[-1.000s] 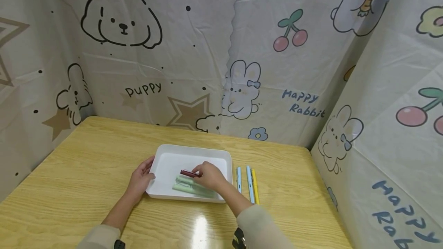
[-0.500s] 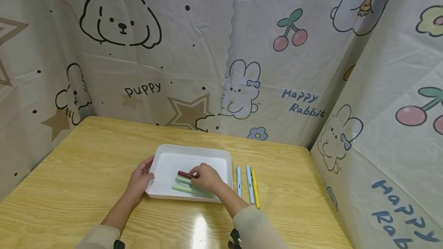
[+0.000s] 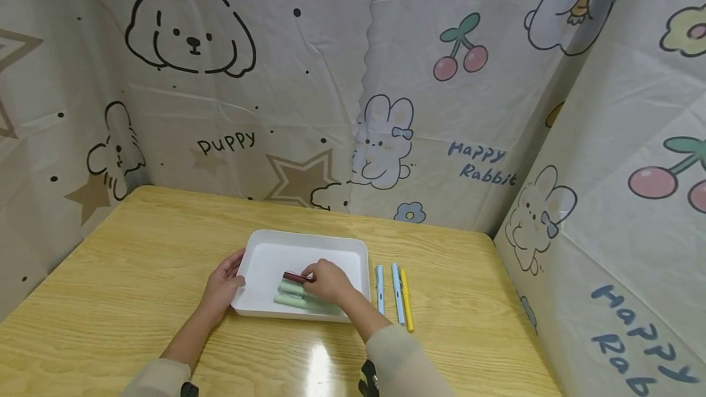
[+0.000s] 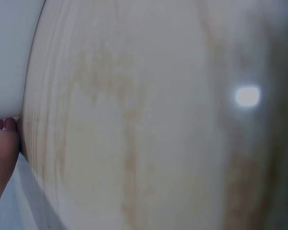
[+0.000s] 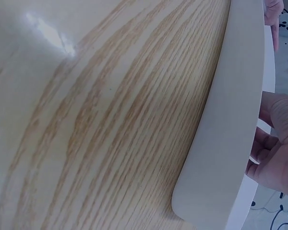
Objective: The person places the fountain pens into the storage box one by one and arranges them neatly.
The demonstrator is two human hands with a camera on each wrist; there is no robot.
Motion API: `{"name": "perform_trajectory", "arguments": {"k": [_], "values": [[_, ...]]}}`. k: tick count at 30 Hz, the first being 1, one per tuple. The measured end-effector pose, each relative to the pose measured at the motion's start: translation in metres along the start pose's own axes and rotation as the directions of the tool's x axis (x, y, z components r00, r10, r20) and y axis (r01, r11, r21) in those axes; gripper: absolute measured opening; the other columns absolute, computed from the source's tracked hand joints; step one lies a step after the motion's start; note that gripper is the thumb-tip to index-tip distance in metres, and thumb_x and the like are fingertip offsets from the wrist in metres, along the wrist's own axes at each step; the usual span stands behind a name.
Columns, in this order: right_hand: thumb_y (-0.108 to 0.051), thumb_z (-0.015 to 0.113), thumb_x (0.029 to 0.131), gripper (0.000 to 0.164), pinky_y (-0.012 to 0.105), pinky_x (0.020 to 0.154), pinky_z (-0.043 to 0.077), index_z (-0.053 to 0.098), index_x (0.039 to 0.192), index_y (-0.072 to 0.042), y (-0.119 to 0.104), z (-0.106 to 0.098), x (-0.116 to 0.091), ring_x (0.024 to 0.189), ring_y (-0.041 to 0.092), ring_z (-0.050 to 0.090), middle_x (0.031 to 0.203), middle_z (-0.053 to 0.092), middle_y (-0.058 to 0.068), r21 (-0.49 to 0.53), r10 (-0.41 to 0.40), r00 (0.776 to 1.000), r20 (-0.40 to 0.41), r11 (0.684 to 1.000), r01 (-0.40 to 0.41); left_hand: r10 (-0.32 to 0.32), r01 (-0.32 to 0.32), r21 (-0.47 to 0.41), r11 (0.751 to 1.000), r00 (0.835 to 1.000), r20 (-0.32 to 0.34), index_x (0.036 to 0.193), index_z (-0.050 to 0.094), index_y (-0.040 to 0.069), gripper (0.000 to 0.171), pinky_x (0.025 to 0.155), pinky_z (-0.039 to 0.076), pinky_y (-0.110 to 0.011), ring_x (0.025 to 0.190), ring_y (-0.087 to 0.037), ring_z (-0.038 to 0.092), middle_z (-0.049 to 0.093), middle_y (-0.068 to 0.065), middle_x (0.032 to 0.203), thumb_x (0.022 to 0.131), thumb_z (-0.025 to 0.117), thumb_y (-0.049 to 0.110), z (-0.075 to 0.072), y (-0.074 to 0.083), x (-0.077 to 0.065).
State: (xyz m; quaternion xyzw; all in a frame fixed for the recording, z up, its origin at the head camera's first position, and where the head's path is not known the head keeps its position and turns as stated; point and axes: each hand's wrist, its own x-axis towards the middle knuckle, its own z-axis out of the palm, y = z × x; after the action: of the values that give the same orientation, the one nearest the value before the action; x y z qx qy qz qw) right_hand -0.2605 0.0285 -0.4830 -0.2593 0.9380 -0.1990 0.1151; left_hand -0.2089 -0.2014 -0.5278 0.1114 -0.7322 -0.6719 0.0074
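A white rectangular tray [image 3: 309,242] rests on the wooden table, with light green pens [image 3: 292,301] lying side by side in its front half. My left hand [image 3: 222,287] holds the tray's left end, thumb at the rim and fingers along the outer wall; the left wrist view catches only part of that hand [image 4: 2,148]. Inside the tray, my right hand [image 3: 329,280] pinches a dark red pen [image 3: 295,276] just behind the green ones, roughly parallel to them. In the right wrist view the tray wall [image 5: 225,110] hides the pens and the fingertips of my right hand [image 5: 283,143].
Right of the tray, two light blue pens [image 3: 398,294] and a yellow pen [image 3: 407,300] lie on the table [image 3: 458,311]. A printed cloth [image 3: 309,90] hangs behind the table and along its sides.
My right hand has shifted slightly left with the dark red pen, then stayed almost still over the last half second. The left hand keeps its place on the tray.
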Motion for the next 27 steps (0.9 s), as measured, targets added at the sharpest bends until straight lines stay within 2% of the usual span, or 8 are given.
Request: {"name": "perform_trajectory", "arguments": {"k": [3, 6, 9, 10, 13, 14, 20, 27], "values": [[-0.017, 0.064, 0.083, 0.022, 0.019, 0.055, 0.038, 0.071, 0.103, -0.011, 0.0009, 0.0003, 0.0001, 0.058, 0.005, 0.045, 0.075, 0.062, -0.002, 0.005, 0.006, 1.000, 0.009, 1.000, -0.006, 0.005, -0.005, -0.005, 1.000, 1.000, 0.002, 0.148, 0.025, 0.005, 0.070, 0.113, 0.026, -0.042, 0.139, -0.030, 0.028, 0.027, -0.018, 0.152, 0.081, 0.041, -0.010, 0.0000, 0.0001, -0.0005], [-0.017, 0.064, 0.083, 0.022, 0.019, 0.057, 0.040, 0.071, 0.103, -0.011, 0.0018, 0.0004, -0.0005, 0.060, 0.005, 0.047, 0.077, 0.064, -0.001, 0.007, 0.009, 1.000, 0.013, 1.000, -0.009, 0.006, -0.006, -0.001, 1.000, 1.000, 0.004, 0.148, 0.025, 0.005, 0.070, 0.107, 0.033, -0.025, 0.139, -0.029, 0.028, 0.028, -0.018, 0.152, 0.081, 0.041, -0.009, -0.0004, 0.0002, -0.0003], [-0.017, 0.064, 0.083, 0.022, 0.019, 0.057, 0.040, 0.072, 0.103, -0.011, 0.0025, 0.0007, -0.0007, 0.060, 0.005, 0.047, 0.076, 0.065, -0.001, 0.004, 0.001, 1.000, 0.015, 1.000, -0.001, 0.004, -0.004, 0.002, 1.000, 1.000, 0.004, 0.148, 0.025, 0.006, 0.070, 0.105, 0.033, -0.022, 0.138, -0.028, 0.029, 0.028, -0.017, 0.152, 0.081, 0.041, -0.009, -0.0004, 0.0003, 0.0000], [-0.017, 0.064, 0.083, 0.022, 0.019, 0.057, 0.040, 0.072, 0.103, -0.011, 0.0030, 0.0011, -0.0004, 0.059, 0.004, 0.048, 0.076, 0.065, -0.001, 0.004, -0.001, 1.000, 0.016, 1.000, 0.001, 0.006, -0.006, -0.004, 1.000, 1.000, 0.003, 0.148, 0.025, 0.005, 0.070, 0.106, 0.033, -0.023, 0.138, -0.029, 0.029, 0.028, -0.018, 0.152, 0.081, 0.041, -0.009, -0.0004, 0.0005, -0.0002], [-0.017, 0.065, 0.083, 0.022, 0.019, 0.058, 0.041, 0.072, 0.103, -0.012, 0.0036, 0.0013, -0.0003, 0.060, 0.004, 0.048, 0.077, 0.065, -0.001, 0.009, -0.009, 1.000, 0.025, 1.000, 0.008, 0.007, -0.007, -0.016, 1.000, 1.000, 0.003, 0.148, 0.025, 0.005, 0.070, 0.113, 0.026, -0.041, 0.139, -0.030, 0.028, 0.027, -0.018, 0.152, 0.080, 0.040, -0.010, 0.0002, 0.0008, -0.0006], [-0.017, 0.065, 0.083, 0.022, 0.019, 0.059, 0.041, 0.072, 0.103, -0.012, 0.0037, 0.0013, -0.0004, 0.061, 0.004, 0.048, 0.078, 0.066, -0.001, 0.011, -0.012, 0.999, 0.029, 1.000, 0.011, 0.007, -0.007, -0.019, 1.000, 1.000, 0.002, 0.148, 0.025, 0.005, 0.070, 0.113, 0.025, -0.043, 0.139, -0.030, 0.027, 0.027, -0.018, 0.152, 0.080, 0.040, -0.010, 0.0003, 0.0009, -0.0007], [-0.016, 0.064, 0.083, 0.021, 0.019, 0.060, 0.042, 0.072, 0.103, -0.012, 0.0028, -0.0008, -0.0016, 0.063, 0.004, 0.049, 0.079, 0.066, 0.000, 0.029, -0.033, 0.998, 0.052, 0.999, 0.031, -0.004, 0.004, -0.011, 1.000, 1.000, 0.005, 0.148, 0.025, 0.006, 0.070, 0.112, 0.027, -0.040, 0.139, -0.028, 0.028, 0.027, -0.016, 0.152, 0.081, 0.041, -0.008, 0.0007, 0.0013, -0.0014], [-0.014, 0.061, 0.083, 0.022, 0.019, 0.055, 0.037, 0.071, 0.102, -0.010, 0.0023, -0.0051, -0.0046, 0.056, 0.005, 0.043, 0.067, 0.059, -0.003, 0.085, -0.041, 0.997, 0.070, 0.996, 0.035, -0.003, 0.003, -0.012, 1.000, 1.000, 0.004, 0.148, 0.025, 0.005, 0.070, 0.112, 0.027, -0.042, 0.139, -0.030, 0.028, 0.027, -0.017, 0.152, 0.081, 0.041, -0.008, 0.0009, 0.0022, -0.0022]]}}
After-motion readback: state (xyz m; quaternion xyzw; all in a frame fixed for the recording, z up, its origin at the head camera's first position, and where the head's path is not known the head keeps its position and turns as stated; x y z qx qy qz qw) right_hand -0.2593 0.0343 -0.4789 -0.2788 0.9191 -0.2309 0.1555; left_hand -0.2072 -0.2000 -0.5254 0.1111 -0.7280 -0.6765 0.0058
